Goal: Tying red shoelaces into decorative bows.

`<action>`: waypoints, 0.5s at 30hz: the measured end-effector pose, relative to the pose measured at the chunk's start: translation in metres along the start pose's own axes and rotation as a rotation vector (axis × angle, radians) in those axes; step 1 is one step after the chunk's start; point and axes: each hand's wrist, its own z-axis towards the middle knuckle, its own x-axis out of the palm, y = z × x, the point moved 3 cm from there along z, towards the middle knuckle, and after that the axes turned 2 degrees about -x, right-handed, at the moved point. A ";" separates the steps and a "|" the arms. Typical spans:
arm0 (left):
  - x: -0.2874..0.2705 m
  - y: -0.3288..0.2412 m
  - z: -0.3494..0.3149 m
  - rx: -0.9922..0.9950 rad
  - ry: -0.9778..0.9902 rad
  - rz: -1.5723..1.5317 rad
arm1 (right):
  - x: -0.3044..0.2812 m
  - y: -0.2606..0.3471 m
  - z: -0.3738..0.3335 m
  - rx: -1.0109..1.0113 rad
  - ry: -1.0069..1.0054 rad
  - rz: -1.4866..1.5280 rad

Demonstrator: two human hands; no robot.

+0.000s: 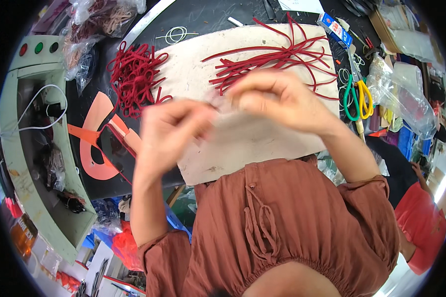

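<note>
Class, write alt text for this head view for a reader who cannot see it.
Left hand and right hand, blurred, are raised close together above a white board strewn with dark red cords. A tangled cord pile lies left; green-and-yellow scissors lie right.

Scissors (pixel 358 99) (green and yellow handles)

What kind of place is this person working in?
Probably a small craft or leather-goods workshop. On the dark work table lie loose red cords on a pale board, a tangled pile of red cord, green and yellow handled scissors, and a pale green machine at the left.
</note>
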 end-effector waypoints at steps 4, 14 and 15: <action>-0.055 -0.028 0.009 0.591 -0.826 1.392 | -0.057 -0.023 0.024 -0.314 -0.360 -1.098; 0.010 -0.031 0.032 1.211 -0.707 1.196 | -0.045 0.003 0.037 0.149 -0.014 -0.330; 0.014 -0.034 0.034 1.236 -0.712 1.209 | -0.045 0.011 0.035 0.150 0.006 -0.165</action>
